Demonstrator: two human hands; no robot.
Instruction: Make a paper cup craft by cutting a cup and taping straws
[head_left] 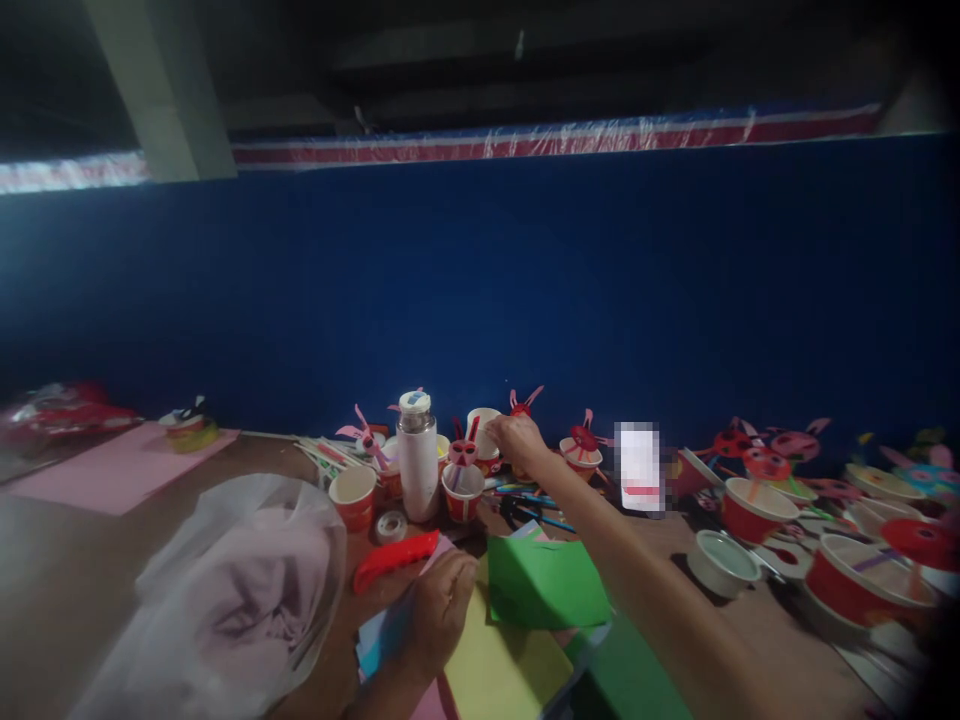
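Note:
My right hand (517, 440) reaches to the back of the table, its fingers closed at the rim of a white-lined paper cup (484, 425); what they grip is too small to make out. My left hand (444, 605) rests with curled fingers over blue and yellow paper (506, 670), next to a red cutter (394, 562). Any object inside it is hidden. Green paper (547, 583) lies to its right. A red cup with a pink-eared figure (463, 480) stands between the hands, beside a white flask (418, 460).
A plastic bag (247, 590) fills the left front. Pink paper (120, 465) lies at the far left. An empty red cup (352, 498) and tape roll (391, 527) stand near the flask. Decorated cups (757, 510) and a small white bowl (724, 563) crowd the right.

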